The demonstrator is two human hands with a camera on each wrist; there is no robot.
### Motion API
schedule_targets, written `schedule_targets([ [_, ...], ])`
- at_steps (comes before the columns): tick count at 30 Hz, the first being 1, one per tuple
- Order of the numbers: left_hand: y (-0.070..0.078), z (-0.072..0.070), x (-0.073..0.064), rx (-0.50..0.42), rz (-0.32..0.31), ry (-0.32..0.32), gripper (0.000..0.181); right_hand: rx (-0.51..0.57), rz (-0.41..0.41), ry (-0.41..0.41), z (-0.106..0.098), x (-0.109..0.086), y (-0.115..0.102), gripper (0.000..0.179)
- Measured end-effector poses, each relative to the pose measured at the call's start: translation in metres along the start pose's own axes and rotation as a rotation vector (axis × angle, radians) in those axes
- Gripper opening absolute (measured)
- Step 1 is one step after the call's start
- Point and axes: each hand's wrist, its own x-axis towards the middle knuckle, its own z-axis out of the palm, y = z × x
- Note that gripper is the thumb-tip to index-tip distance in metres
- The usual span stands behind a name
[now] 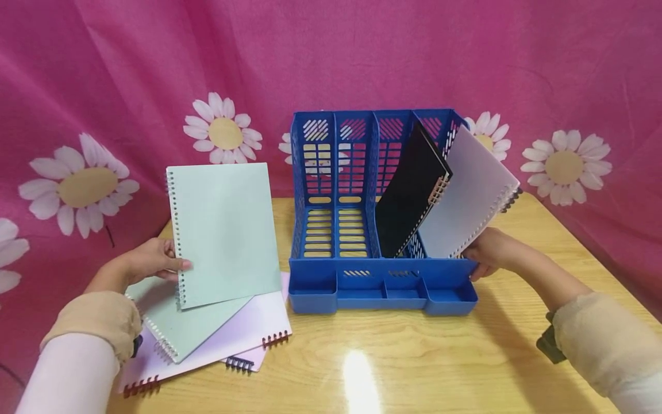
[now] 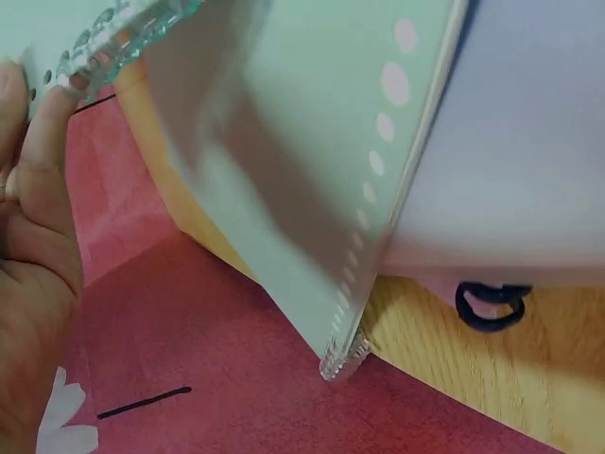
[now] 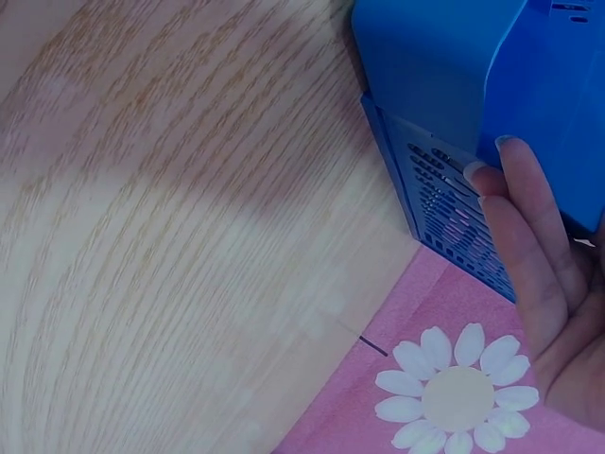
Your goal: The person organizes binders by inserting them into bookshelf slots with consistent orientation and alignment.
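When looking across the wooden table (image 1: 403, 356), pink daisy curtain (image 1: 320, 57) behind. Near the left edge, pinched in the left hand (image 1: 150, 261), a pale green notebook (image 1: 227, 236), above other notebooks (image 1: 238, 333); at the right front corner of the blue organizer (image 1: 357, 293), the right hand (image 1: 493, 253), grip impossible to tell.

Stacked notebooks (image 1: 201, 326) lie left of the organizer (image 1: 310, 269).

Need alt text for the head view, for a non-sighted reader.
A left hand holds a pale green spiral notebook by its bound edge above more notebooks on a wooden table. The right hand is beside a blue rack holding a black notebook and a pale lilac notebook, both tilted.
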Motion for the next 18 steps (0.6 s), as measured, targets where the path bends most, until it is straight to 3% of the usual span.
schedule_targets([
  [5, -0.003, -0.002, -0.002, -0.008, 0.058, 0.087, 0.018, 0.001, 0.010, -0.006, -0.001, -0.001, -0.002, 0.032],
  [11, -0.011, -0.005, -0.006, -0.030, 0.108, 0.168, 0.023, 0.031, 0.022, -0.008, 0.001, 0.000, -0.003, 0.035],
  [15, -0.008, -0.005, -0.009, 0.135, 0.082, 0.194, 0.041, 0.059, 0.021, -0.010, 0.000, 0.000, -0.002, 0.037],
  [18, -0.004, -0.004, -0.010, 0.241, 0.076, 0.207, 0.045, 0.057, 0.017, -0.016, -0.001, -0.001, -0.002, 0.038],
])
